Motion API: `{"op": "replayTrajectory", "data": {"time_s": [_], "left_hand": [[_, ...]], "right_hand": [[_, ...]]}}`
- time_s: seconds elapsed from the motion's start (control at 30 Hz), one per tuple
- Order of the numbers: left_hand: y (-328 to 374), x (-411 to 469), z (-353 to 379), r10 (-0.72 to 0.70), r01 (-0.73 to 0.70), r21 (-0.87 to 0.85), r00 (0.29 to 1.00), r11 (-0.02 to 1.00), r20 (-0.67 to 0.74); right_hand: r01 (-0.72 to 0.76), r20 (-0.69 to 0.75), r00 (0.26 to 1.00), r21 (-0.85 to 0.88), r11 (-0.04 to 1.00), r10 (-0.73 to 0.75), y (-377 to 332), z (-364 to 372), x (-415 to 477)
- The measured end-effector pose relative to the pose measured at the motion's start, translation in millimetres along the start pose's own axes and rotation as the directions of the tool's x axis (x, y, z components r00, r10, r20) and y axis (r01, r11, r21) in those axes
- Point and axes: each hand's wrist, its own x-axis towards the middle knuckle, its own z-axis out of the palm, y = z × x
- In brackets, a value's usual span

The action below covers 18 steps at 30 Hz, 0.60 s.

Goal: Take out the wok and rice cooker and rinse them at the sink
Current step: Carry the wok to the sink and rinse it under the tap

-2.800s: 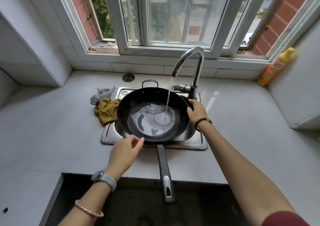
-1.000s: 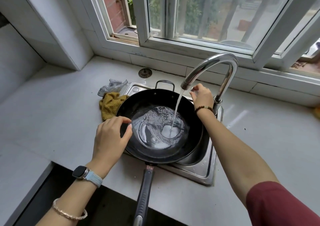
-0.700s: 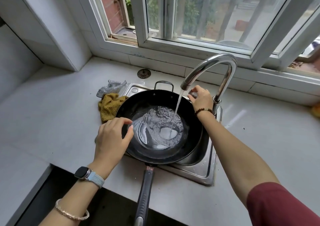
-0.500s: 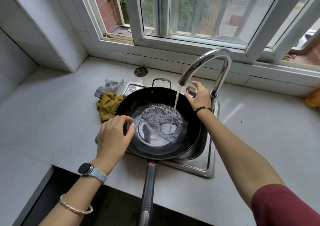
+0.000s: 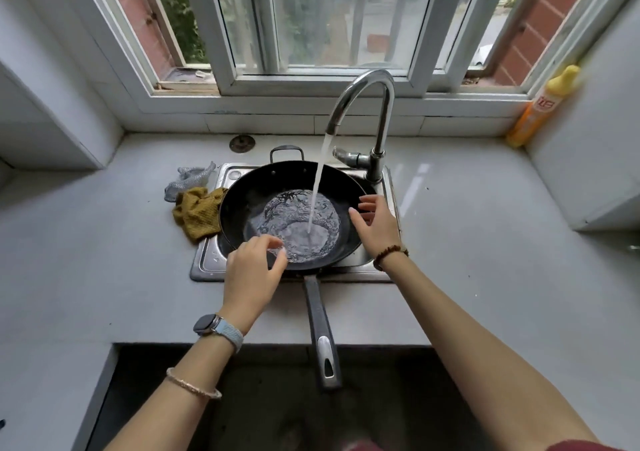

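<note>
- Wok (image 5: 277, 191) sits across the sink (image 5: 207, 263), between the two hands; its long handle (image 5: 320, 326) juts toward the person, just right of the left wrist; resting it on the basin probably lets the sink carry the weight while water pools in the bowl; the rice cooker is not in view.
- Steel scrubber (image 5: 188, 180) and yellow cloth (image 5: 199, 213) lie on the counter left of the left hand, the cloth against the wok's rim; likely kept within reach for scrubbing.
- Left hand (image 5: 252, 274) hovers over the wok's near rim; fingers loosely curled, thumb close to the fingertips, nothing held that I can see; whether it touches the rim I cannot tell.
- Faucet (image 5: 374, 104) arches beyond both hands; its stream drops into the wok between them, nearer the right.
- Right hand (image 5: 375, 225) is over the wok's right rim; fingers straight and spread, gripping nothing; seemingly ready to steady or tilt the pan.
- Orange bottle (image 5: 543, 104) stands in the corner far right of the right hand, leaning on the wall; its label bears a red mark, too small to read; no other writing is legible.
</note>
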Motion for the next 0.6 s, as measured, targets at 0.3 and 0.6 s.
{"op": "replayTrajectory", "data": {"time_s": [0.3, 0.6], "left_hand": [[-19, -46, 11, -0.166, 0.214, -0.146, 0.944, 0.966, 0.285], [8, -49, 36, -0.329, 0.722, -0.427, 0.652, 0.544, 0.683]], "right_hand": [[-0.395, 0.154, 0.913, 0.101, 0.913, 0.378, -2, 24, -116], [-0.677, 0.475, 0.691, 0.160, 0.718, 0.545, -19, 54, -163]]}}
